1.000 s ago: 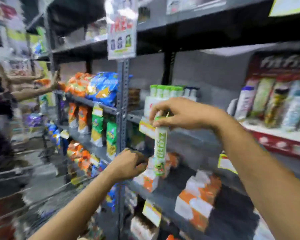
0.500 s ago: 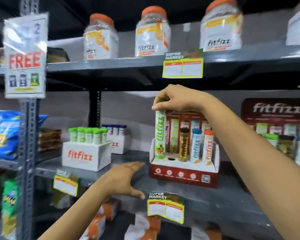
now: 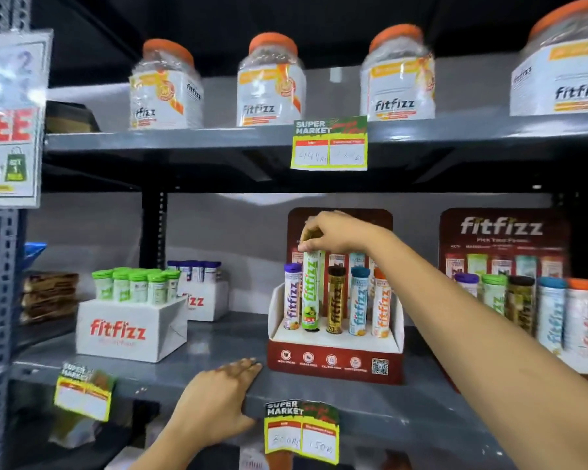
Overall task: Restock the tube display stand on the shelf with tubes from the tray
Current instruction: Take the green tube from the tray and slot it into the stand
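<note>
Right now the right hand (image 3: 336,234) pinches the top of a green-lettered tube (image 3: 312,293), fingertips closed around its cap, holding it upright in the display stand (image 3: 335,362) on the middle shelf (image 3: 218,337). The tube's bottom end sits right at the second hole from the left in the stand's white deck, still riding higher than its neighbours. Other slots are filled: purple-capped tube (image 3: 292,298) just left of it, then brown-capped tube (image 3: 335,300), blue-capped tube (image 3: 358,300) and orange-capped tube (image 3: 381,301) to the right, all upright. The left hand (image 3: 218,405) is open, palm down, fingers flat on the shelf's front edge just left of the stand, holding nothing. A white tray (image 3: 131,329) with green-capped tubes (image 3: 136,284) standing in it sits further left on the same shelf, well apart from the stand. A second, full stand (image 3: 523,293) is at right. Jars (image 3: 270,84) with orange lids line the shelf above. A price tag (image 3: 301,430) hangs off the shelf edge below the stand.
</note>
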### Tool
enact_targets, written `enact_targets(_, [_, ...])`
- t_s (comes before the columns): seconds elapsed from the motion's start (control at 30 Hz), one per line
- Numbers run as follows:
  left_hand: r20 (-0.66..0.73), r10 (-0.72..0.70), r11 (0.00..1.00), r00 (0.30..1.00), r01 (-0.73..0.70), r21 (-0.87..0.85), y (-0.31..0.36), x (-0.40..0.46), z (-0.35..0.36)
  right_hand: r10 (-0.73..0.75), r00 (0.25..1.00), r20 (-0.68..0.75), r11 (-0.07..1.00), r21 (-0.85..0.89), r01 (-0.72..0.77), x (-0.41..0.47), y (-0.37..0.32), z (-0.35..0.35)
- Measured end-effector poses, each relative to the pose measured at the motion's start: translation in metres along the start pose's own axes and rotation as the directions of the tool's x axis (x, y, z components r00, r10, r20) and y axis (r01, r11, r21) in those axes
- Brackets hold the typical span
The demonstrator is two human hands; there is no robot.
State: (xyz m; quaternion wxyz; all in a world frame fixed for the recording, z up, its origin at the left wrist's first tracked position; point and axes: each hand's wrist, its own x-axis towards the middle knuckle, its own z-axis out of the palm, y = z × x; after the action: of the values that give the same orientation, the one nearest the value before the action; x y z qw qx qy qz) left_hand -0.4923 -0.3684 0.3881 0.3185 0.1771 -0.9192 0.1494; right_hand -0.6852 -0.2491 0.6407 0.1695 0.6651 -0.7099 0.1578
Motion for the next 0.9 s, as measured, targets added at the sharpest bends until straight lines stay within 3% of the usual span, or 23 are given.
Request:
enact_targets(0.4, [0.037, -0.042, 0.998, 0.998, 0.04, 0.039, 0.004, 0.001, -0.008, 0.149, 0.989, 0.016, 0.988, 0.027, -0.15, 0.006, 0.018, 0.027])
enact_targets(0.63, [0.041, -0.043, 0.998, 0.998, 0.041, 0.042, 0.006, 0.001, -0.011, 0.138, 0.99, 0.025, 0.989, 0.046, -0.139, 0.009, 0.018, 0.028])
enact_targets(0.9, [0.038, -0.065, 0.997, 0.997, 0.064, 0.032, 0.006, 0.0, -0.011, 0.023, 0.992, 0.122, 0.992, 0.117, -0.037, 0.012, 0.011, 0.028])
